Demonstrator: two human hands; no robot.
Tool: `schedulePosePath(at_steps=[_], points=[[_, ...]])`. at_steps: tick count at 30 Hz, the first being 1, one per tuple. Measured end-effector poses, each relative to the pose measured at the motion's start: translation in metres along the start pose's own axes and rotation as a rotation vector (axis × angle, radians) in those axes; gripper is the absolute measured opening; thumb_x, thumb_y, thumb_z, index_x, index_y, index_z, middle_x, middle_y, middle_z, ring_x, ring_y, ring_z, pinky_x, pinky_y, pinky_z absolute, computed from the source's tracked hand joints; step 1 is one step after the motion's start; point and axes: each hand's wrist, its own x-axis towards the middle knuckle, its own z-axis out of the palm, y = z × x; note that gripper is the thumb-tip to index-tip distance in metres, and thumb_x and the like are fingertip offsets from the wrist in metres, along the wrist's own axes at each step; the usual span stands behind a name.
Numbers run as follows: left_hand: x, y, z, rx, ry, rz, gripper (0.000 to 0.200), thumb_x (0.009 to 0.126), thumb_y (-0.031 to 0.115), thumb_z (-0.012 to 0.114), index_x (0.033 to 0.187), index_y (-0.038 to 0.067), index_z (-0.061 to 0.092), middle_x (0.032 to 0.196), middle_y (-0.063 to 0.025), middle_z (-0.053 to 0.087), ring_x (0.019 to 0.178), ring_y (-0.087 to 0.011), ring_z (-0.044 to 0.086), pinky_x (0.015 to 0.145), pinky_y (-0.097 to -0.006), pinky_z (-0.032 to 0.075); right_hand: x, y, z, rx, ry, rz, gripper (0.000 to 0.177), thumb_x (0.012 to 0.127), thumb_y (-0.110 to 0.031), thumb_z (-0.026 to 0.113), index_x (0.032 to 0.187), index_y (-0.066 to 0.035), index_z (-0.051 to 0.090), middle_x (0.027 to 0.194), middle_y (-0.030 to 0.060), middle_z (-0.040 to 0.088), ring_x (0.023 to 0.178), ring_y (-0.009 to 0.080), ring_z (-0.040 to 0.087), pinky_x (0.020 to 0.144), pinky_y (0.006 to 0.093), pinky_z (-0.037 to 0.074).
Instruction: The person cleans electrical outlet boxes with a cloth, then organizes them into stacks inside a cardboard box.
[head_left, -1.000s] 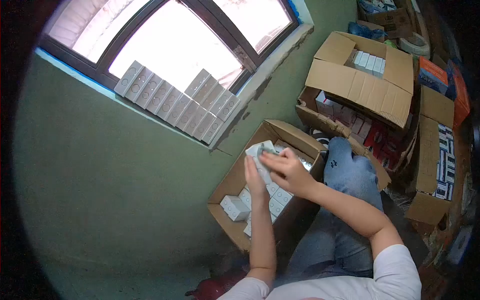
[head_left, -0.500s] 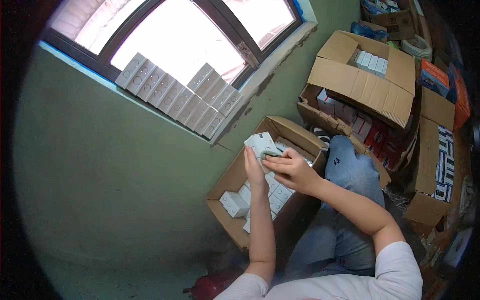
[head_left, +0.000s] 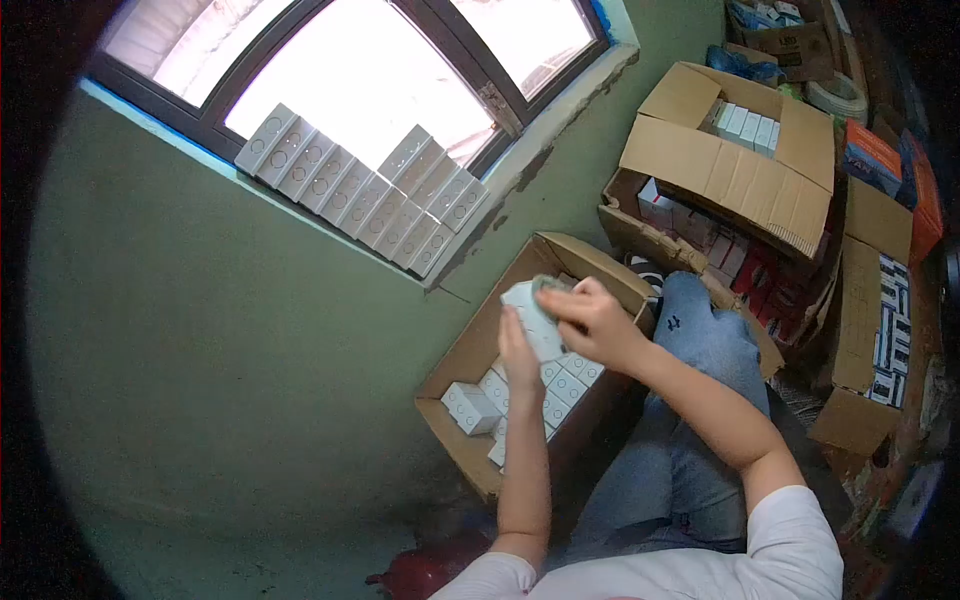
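Left hand (head_left: 518,352) holds white box (head_left: 534,320) — long axis slanting up-left.

White short-sleeved shirt (head_left: 690,577); faded blue jeans (head_left: 712,345), dark mark (head_left: 673,324).

Box (head_left: 537,327) looks smooth plastic, carton (head_left: 452,445) matt cardboard.

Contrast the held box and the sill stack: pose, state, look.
The held box is a single unit; the sill stack is many, packed together.
The held box is tilted in the left hand, the right hand against it; the sill stack rests untouched.
The held box looks white; the sill stack greyer.
Both are pale and boxy.
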Motion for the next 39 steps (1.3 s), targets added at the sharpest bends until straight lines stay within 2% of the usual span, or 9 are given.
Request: schedulePosePath(at_steps=[2,9,14,16,20,21,26,31,39], points=[[-0.014,0.005,0.01,-0.003,-0.002,-0.027,0.045,0.106,0.036,0.035,0.129,0.002,0.052,0.121,-0.0097,0.06,0.106,-0.0186,0.061,0.092,-0.0315,0.048,0.001,0.004,0.0,-0.089,0.073,-0.02,0.043,0.076,-0.004,0.066,0.119,-0.008,0.067,0.118,0.0102,0.067,0.085,0.028,0.058,0.084,0.035,0.046],[0.0,-0.02,-0.015,-0.262,-0.06,-0.17,0.045,0.106,0.041,0.031,0.122,0.006,0.055,0.11,-0.0082,0.064,0.101,-0.0207,0.064,0.085,-0.0351,0.052,-0.006,-0.005,0.002,0.105,-0.306,-0.084,0.037,0.079,-0.007,0.069,0.115,-0.012,0.069,0.117,0.0034,0.069,0.086,0.0206,0.06,0.084,0.0334,0.045],[-0.015,-0.018,0.005,-0.282,-0.052,-0.201,0.043,0.106,0.036,0.032,0.128,0.006,0.053,0.118,-0.0084,0.06,0.107,-0.0187,0.061,0.09,-0.0335,0.05,0.0,0.003,0.002,-0.07,-0.025,-0.022,0.035,0.077,-0.009,0.068,0.112,-0.011,0.069,0.117,0.004,0.068,0.083,0.0275,0.054,0.081,0.0359,0.046],[-0.007,-0.024,0.006,-0.268,-0.004,-0.198,0.041,0.106,0.035,0.033,0.126,0.006,0.054,0.118,-0.0079,0.061,0.108,-0.0184,0.06,0.091,-0.0325,0.049,-0.002,0.002,0.003,-0.071,-0.067,-0.042,0.035,0.077,-0.009,0.068,0.112,-0.011,0.069,0.117,0.004,0.068,0.084,0.0275,0.054,0.081,0.0356,0.046],[0.016,-0.022,-0.013,-0.3,0.061,-0.129,0.047,0.105,0.042,0.028,0.12,0.008,0.057,0.105,-0.0073,0.066,0.092,-0.0196,0.066,0.078,-0.0358,0.055,-0.01,-0.005,0.006,0.035,-0.232,-0.039,0.038,0.078,-0.009,0.068,0.116,-0.009,0.068,0.116,0.0053,0.069,0.086,0.0251,0.058,0.084,0.0348,0.045],[0.015,-0.016,-0.014,-0.298,0.084,-0.098,0.047,0.105,0.042,0.027,0.122,0.008,0.055,0.106,-0.0078,0.065,0.095,-0.0202,0.066,0.08,-0.036,0.054,-0.009,-0.008,0.004,0.047,-0.291,-0.016,0.038,0.078,-0.009,0.069,0.116,-0.009,0.068,0.117,0.0053,0.069,0.085,0.0252,0.058,0.085,0.0348,0.045],[-0.005,-0.014,-0.012,-0.104,0.056,-0.117,0.05,0.106,0.038,0.03,0.136,0.002,0.046,0.125,-0.0104,0.058,0.112,-0.0193,0.059,0.094,-0.0352,0.047,-0.002,0.004,0.006,-0.05,-0.135,0.0,0.042,0.076,-0.008,0.068,0.118,-0.008,0.067,0.121,0.0055,0.067,0.082,0.0267,0.054,0.081,0.0342,0.047],[-0.016,-0.005,-0.008,-0.011,-0.067,-0.102,0.05,0.106,0.039,0.033,0.133,0.001,0.049,0.126,-0.0098,0.056,0.111,-0.0182,0.057,0.094,-0.0327,0.046,-0.003,-0.004,0.0,-0.099,-0.031,-0.014,0.046,0.074,-0.005,0.068,0.12,-0.009,0.066,0.123,0.0053,0.066,0.084,0.0267,0.055,0.082,0.035,0.05],[0.0,0.009,-0.03,-0.015,0.007,-0.08,0.049,0.105,0.042,0.035,0.126,0.002,0.053,0.114,-0.0088,0.062,0.105,-0.0195,0.061,0.086,-0.0331,0.049,-0.006,-0.016,0.004,-0.071,-0.311,-0.158,0.05,0.073,-0.008,0.073,0.122,-0.011,0.062,0.127,0.0018,0.062,0.088,0.0285,0.058,0.084,0.0359,0.052]])
